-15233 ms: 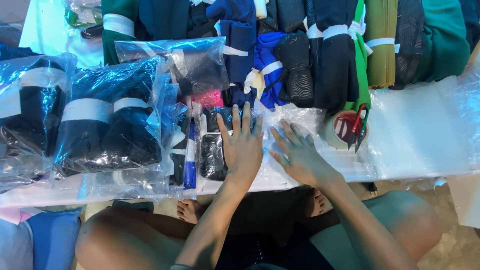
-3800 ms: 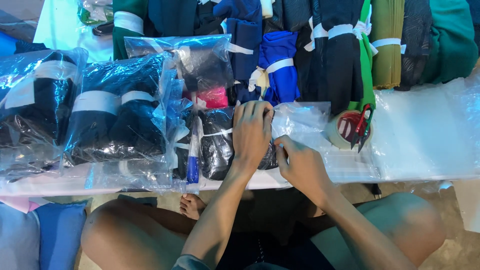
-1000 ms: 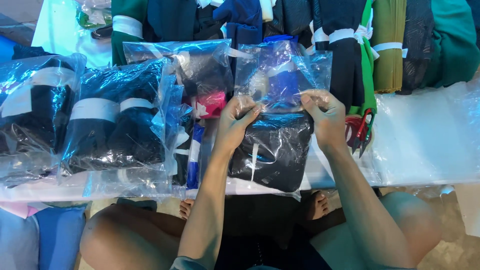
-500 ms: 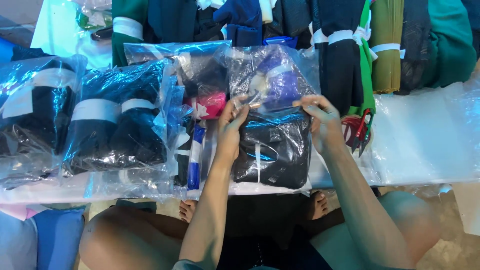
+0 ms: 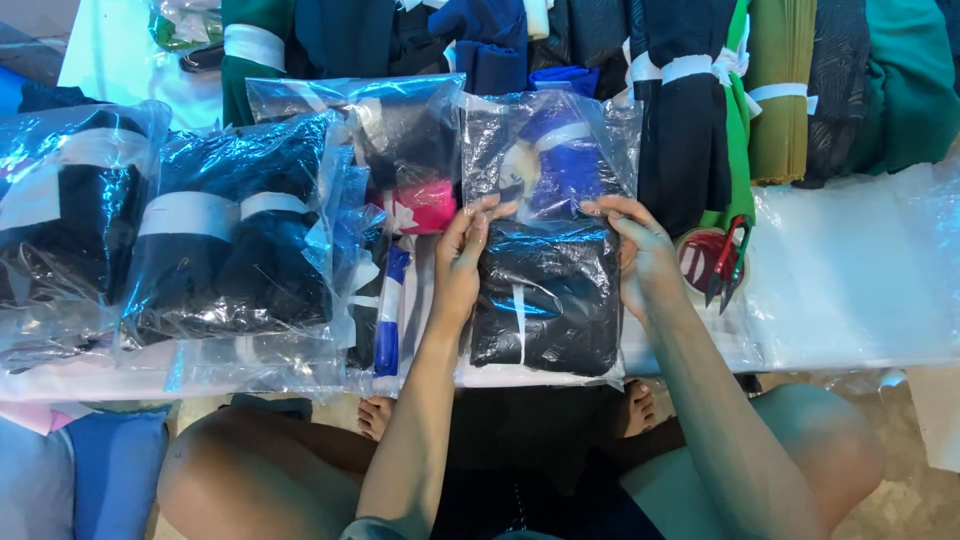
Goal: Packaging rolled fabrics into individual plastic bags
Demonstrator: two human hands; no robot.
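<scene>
Hands pinching clear plastic bag [image 5: 545, 200] holding folded black cloth [image 5: 545, 300]: left hand [image 5: 458, 262], right hand [image 5: 640, 255] gripping side edges. Slippery film risking slipping, cloth sliding out open top.

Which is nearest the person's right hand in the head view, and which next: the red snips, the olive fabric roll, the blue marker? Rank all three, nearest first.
Measured from the right hand:
1. Red snips: just to its right, lying on the tape roll.
2. Blue marker: to its left, beyond the left hand.
3. Olive fabric roll: up and to the right, in the back row.
</scene>
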